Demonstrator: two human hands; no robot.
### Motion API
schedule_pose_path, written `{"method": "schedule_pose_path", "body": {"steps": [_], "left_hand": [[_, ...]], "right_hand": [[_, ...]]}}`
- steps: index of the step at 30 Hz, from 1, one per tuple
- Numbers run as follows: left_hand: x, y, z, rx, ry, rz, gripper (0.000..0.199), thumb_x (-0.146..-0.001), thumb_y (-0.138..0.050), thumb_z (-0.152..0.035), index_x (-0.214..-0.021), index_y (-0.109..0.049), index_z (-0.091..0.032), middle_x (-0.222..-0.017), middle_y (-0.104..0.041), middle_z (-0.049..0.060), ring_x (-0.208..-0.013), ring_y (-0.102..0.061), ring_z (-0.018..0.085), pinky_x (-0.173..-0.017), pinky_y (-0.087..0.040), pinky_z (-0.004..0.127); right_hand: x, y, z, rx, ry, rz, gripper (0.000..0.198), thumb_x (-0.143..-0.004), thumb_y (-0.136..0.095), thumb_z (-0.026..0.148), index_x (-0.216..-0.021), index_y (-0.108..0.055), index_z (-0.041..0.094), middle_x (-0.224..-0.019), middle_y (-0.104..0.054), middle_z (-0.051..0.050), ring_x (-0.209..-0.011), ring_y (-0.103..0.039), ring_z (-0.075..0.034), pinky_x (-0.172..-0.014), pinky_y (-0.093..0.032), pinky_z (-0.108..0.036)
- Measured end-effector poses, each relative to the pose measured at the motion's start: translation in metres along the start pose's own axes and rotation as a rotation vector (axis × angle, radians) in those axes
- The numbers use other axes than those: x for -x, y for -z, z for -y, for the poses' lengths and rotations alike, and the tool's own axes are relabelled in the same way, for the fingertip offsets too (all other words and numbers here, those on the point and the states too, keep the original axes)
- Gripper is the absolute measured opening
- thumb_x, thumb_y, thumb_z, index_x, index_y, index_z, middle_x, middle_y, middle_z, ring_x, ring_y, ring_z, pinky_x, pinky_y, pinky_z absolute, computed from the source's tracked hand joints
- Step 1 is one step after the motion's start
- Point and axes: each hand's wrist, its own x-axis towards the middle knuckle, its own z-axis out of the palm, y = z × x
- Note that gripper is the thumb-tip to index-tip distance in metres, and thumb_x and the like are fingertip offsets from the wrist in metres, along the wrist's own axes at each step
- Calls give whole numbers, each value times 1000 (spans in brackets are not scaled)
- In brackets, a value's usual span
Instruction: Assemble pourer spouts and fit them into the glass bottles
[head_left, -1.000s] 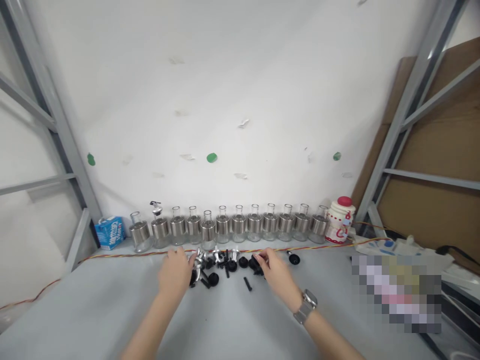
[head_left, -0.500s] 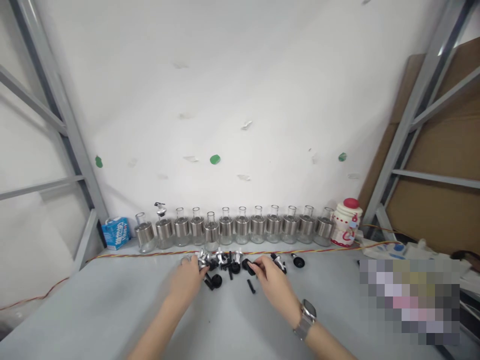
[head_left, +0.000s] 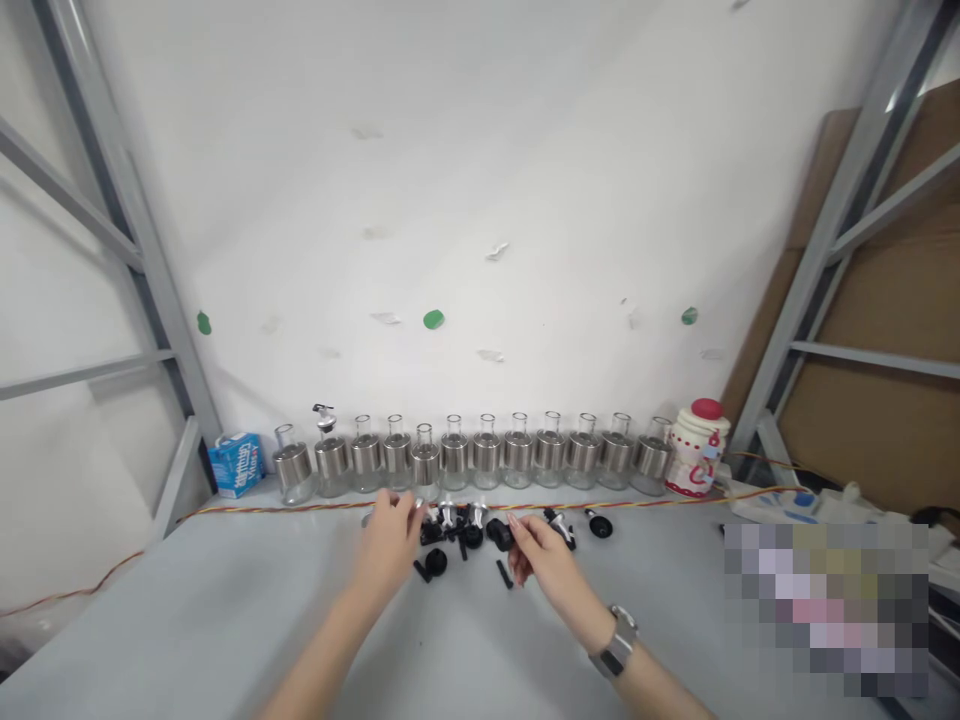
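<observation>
Left hand: there it is at ten o'clock on your bench [head_left: 465, 660], twelve being the wall; your left hand [head_left: 388, 548] has its fingers bent over the left end of the loose parts, and whether they grip anything you can't tell from up here.
Right hand: over to half past two, palm turned inward, and your right hand [head_left: 551, 565] has its fingertips right at a black piece [head_left: 498, 534]; pinched or merely touched, the view doesn't settle it.
Wrist: three o'clock, a metal-banded watch [head_left: 619, 643] on your right arm.
Loose rod: just past one o'clock, a short black rod [head_left: 504, 574] lies by itself, near your right fingers.
Round cap: half past ten, a black cap [head_left: 436, 562] sits right against another short rod [head_left: 422, 571].
Pile: dead on twelve, between your hands, silver spouts [head_left: 448, 515] crowd in among black parts, too tangled to count.
Outliers: two o'clock, a silver-and-black spout [head_left: 559, 525] beyond your right hand, then a wide black stopper [head_left: 600, 525] out on its own.
Cord: a twisted red-and-yellow cord [head_left: 270, 510] runs across behind the pile.
Bottle line: ten round to two, twelve glass bottles [head_left: 487, 452] with metal collars, all upright, and the second from your left wears a pourer [head_left: 325, 418].
Flanks: ten o'clock, a blue carton [head_left: 237, 466]; two o'clock, a cream jar [head_left: 695, 450] with a red lid.
Backdrop: the white wall [head_left: 465, 150], dotted with green patches [head_left: 433, 319].
</observation>
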Motion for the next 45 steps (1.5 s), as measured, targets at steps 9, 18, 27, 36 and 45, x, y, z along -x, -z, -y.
{"method": "schedule_pose_path", "body": {"steps": [9,18,27,36,45], "left_hand": [[4,9,-21,1505,287,248,30,-68,-61,-43,-70,-44,-18,-78,-57,1,-80,-63,22,-62,-51,30],[7,5,-22,1694,395,449,20,-65,-70,-23,-81,-63,-12,-84,-65,6,-77,-60,12,-67,-44,18],[11,4,-27,1753,437,442,21,-70,-65,-32,-82,-61,-15,-72,-61,2,-71,-60,13,-70,-44,24],[24,-11,-36,830,-102,194,50,-67,-63,-33,-114,-52,-22,-85,-61,4,-73,-54,18,-68,-42,30],[25,-11,-34,746,-218,286,51,-67,-63,-32,-113,-44,-22,-75,-60,-1,-68,-54,15,-64,-39,24]], "right_hand": [[2,-1,1,-288,-113,56,41,-65,-56,57,-61,-45,18,-41,-49,6,-34,-44,-7,-35,-35,-19],[3,-1,-3,-273,-68,79,42,-68,-54,57,-60,-44,17,-41,-50,5,-35,-43,-7,-37,-36,-20],[2,0,-3,-310,-26,73,39,-68,-56,54,-63,-47,17,-45,-51,4,-38,-46,-8,-40,-37,-21],[7,-3,5,-195,186,103,33,-70,-58,48,-78,-51,16,-57,-52,3,-47,-50,-11,-46,-43,-26],[11,-5,5,-92,186,200,31,-73,-55,47,-74,-49,17,-56,-50,4,-46,-48,-10,-47,-40,-25]]}}
